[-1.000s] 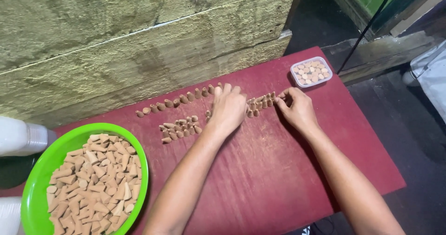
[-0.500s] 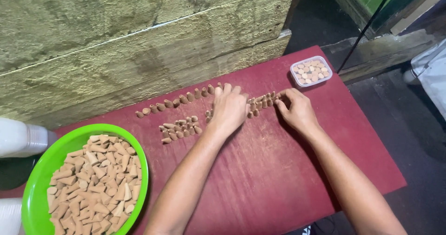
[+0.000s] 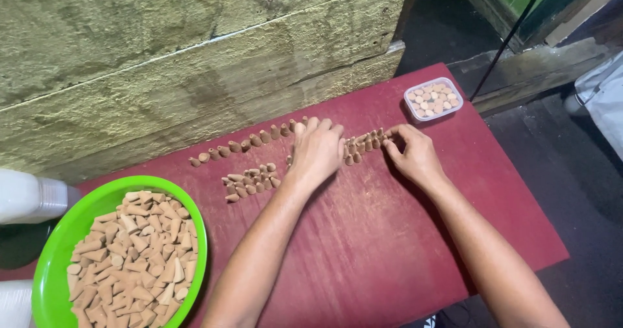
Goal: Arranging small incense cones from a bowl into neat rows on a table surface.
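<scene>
Small tan cones stand in rows on a dark red table [image 3: 389,237]. A short cluster of cones [image 3: 365,143] sits between my two hands. My left hand [image 3: 317,149] lies flat, fingers together, pressed against the left side of that cluster. My right hand [image 3: 412,153] touches the cluster's right end with curled fingertips. A long back row of cones [image 3: 243,145] runs left from my left hand, and a shorter double row [image 3: 250,182] sits nearer. Whether either hand pinches a cone is hidden.
A green bowl [image 3: 68,227] heaped with loose cones stands at the table's front left. A small clear tub [image 3: 433,99] of round tan pieces sits at the back right. A rough stone wall [image 3: 195,55] borders the far edge. White containers [image 3: 29,198] are at the left.
Both hands stay almost still around the short cluster; my left hand has slid slightly toward it.
</scene>
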